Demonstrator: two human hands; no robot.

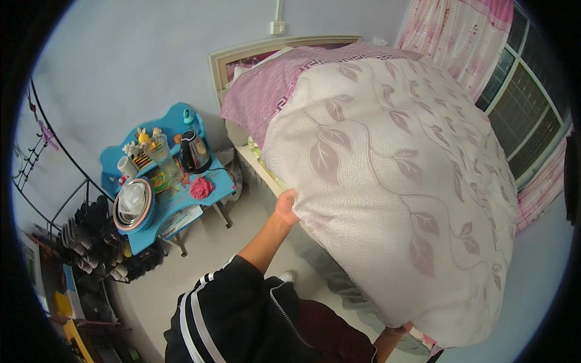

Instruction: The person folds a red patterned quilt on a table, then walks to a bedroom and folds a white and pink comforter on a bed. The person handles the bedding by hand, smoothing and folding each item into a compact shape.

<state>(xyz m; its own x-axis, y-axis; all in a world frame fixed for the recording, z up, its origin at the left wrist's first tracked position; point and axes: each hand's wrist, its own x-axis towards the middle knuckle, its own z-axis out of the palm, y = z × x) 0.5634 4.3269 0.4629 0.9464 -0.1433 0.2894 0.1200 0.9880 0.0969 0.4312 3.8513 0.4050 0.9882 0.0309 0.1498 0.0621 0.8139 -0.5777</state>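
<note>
A large white quilt with a mauve leaf pattern billows over the bed. Its near edge is gripped by my left hand, beside the bed frame at mid-view. Lower down, my right hand holds the same edge near the quilt's bottom corner; part of its fingers is hidden by the fabric. A pink-purple patterned cover with a Greek-key border lies by the headboard, along the quilt's far edge.
At the left stands a blue desk with an electric kettle, a plastic pitcher, stacked basins and a pink cloth. A shoe rack is beside it. Pink curtains flank the barred window at right.
</note>
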